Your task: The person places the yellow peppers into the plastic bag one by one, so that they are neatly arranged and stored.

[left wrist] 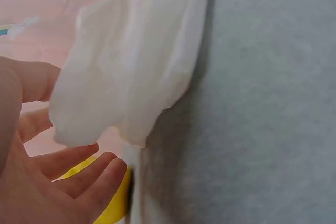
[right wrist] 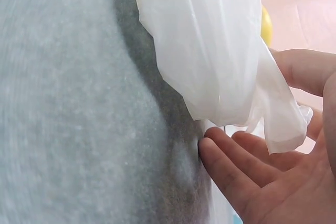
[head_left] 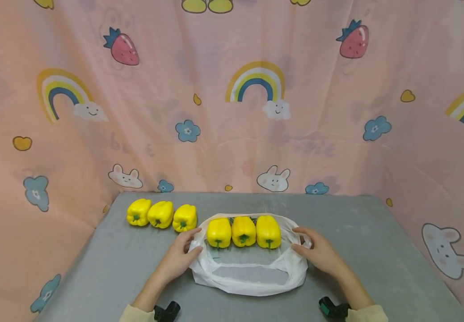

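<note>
A white plastic bag (head_left: 252, 286) lies on the grey table with its mouth spread wide. Three yellow bell peppers, among them a middle pepper (head_left: 243, 231), sit side by side in the mouth's far half. At the bag's left rim is my left hand (head_left: 177, 257), thumb and forefinger apart at the plastic. My right hand (head_left: 320, 252) is at the opposite rim, its thumb and forefinger likewise apart around a loose fold. In both wrist views the plastic hides the thumb and forefinger tips. The other fingers (right wrist: 236, 171) extend loosely beneath the bag's side (left wrist: 121, 61).
Beyond my left hand, three more yellow bell peppers stand in a row, the nearest one (head_left: 185, 218) just off the bag's left side. A pink patterned curtain (head_left: 232, 147) encloses the back and sides of the grey table (head_left: 377, 250).
</note>
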Motion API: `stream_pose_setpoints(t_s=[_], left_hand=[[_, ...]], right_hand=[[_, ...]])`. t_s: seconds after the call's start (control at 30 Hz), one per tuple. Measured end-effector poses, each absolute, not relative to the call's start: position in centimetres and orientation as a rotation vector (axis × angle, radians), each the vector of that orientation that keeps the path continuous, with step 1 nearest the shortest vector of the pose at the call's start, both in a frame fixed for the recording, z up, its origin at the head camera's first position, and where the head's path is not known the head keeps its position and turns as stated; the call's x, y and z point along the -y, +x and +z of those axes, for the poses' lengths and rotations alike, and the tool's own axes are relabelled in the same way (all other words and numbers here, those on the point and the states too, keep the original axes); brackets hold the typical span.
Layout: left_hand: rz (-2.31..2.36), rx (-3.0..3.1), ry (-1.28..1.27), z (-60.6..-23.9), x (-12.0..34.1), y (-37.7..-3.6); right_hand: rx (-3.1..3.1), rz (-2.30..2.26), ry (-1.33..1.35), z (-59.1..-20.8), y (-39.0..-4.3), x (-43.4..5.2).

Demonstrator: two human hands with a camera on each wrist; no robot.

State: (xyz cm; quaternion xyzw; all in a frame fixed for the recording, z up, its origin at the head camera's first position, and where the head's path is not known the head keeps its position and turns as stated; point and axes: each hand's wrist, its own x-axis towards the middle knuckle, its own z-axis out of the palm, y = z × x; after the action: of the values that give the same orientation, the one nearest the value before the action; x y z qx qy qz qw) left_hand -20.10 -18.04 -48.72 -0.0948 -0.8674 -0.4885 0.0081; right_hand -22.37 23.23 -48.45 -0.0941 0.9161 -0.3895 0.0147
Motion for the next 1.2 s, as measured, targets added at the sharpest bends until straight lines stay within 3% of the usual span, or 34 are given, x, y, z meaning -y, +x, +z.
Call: stream_pose_setpoints(t_s=[0.53, 1.2], left_hand=[[-1.363, 2.562, -0.283, -46.4, 19.1, -20.0], [-1.208, 2.351, -0.267, -45.0, 19.9, -24.5]], right_hand=[[-2.783, -1.275, -0.323, -48.5, -22.4, -23.1], [-2.779, -1.219, -0.282, -48.4, -22.2, -23.0]])
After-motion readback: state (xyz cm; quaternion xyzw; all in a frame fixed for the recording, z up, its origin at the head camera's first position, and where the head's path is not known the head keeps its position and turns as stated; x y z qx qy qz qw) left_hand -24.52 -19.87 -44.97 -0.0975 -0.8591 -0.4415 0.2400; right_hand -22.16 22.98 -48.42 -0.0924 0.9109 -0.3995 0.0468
